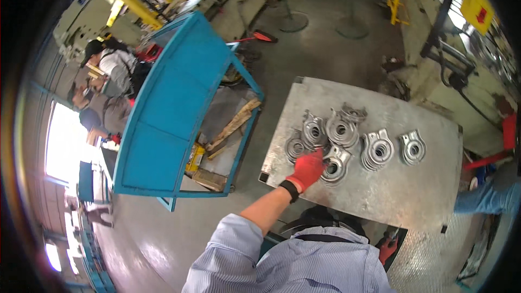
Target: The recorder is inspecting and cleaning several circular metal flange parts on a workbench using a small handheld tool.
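My left hand, in a red glove with dark fingertips, reaches onto the near left part of a metal-topped table. Its fingers touch the edge of a group of stamped metal ring brackets; whether they grip one cannot be told. Just right of the glove lies a bracket stack with a tab pointing away from me. Below the table's near edge, close to my body, my right hand, also red-gloved, is closed around a thin dark object that I cannot make out.
Farther right on the table are a taller bracket stack and a smaller one. A blue metal frame cart with wooden pieces stands left. People work beyond it. At the right edge, a person's jeans-clad leg is near the table. Machinery lines the back.
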The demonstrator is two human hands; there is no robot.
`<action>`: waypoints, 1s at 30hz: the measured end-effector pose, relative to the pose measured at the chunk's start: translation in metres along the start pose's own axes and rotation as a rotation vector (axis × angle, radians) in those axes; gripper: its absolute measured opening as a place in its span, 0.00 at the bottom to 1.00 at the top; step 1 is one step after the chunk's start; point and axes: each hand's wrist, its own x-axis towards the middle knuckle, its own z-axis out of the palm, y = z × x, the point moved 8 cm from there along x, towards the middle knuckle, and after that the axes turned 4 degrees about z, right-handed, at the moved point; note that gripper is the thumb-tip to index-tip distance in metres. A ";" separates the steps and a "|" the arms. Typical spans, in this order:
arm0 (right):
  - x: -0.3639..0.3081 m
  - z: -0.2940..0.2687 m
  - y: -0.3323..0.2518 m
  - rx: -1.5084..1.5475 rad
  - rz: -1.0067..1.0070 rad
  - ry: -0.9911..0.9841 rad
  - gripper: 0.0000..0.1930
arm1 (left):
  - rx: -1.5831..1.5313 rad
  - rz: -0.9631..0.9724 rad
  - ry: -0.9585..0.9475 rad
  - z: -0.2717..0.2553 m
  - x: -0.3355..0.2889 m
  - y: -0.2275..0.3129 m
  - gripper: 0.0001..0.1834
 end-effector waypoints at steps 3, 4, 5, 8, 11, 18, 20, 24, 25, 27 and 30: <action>0.007 0.003 0.003 -0.060 -0.183 0.030 0.17 | -0.138 0.113 0.150 0.020 -0.005 0.000 0.13; 0.010 0.003 0.003 -0.064 -0.173 0.005 0.17 | -0.123 0.129 0.136 0.025 -0.003 0.004 0.12; 0.013 0.004 -0.004 -0.049 -0.119 -0.043 0.18 | -0.108 0.140 0.123 0.026 -0.003 0.004 0.10; 0.018 0.011 -0.026 0.012 -0.029 -0.140 0.18 | 0.013 0.077 -0.014 0.034 0.003 -0.002 0.08; 0.033 0.018 -0.017 0.060 -0.082 -0.100 0.15 | 0.020 0.141 0.025 0.024 0.010 0.009 0.07; 0.055 -0.012 0.003 -0.047 0.002 -0.126 0.18 | 0.002 0.110 0.066 -0.026 0.021 0.039 0.16; 0.055 -0.022 0.034 -0.157 0.104 -0.096 0.24 | 0.090 0.065 -0.028 -0.070 0.044 0.079 0.21; 0.057 -0.066 0.028 -0.308 -0.179 0.275 0.10 | -0.013 0.353 0.133 -0.120 0.104 0.179 0.26; 0.056 -0.075 0.039 -0.275 -0.112 0.276 0.10 | -0.093 0.378 0.082 -0.131 0.122 0.216 0.26; 0.054 -0.087 0.060 -0.172 -0.015 0.253 0.10 | -0.102 0.573 0.167 -0.149 0.141 0.281 0.25; 0.052 -0.114 0.024 0.038 0.064 0.197 0.11 | -0.099 0.692 0.176 -0.163 0.180 0.356 0.26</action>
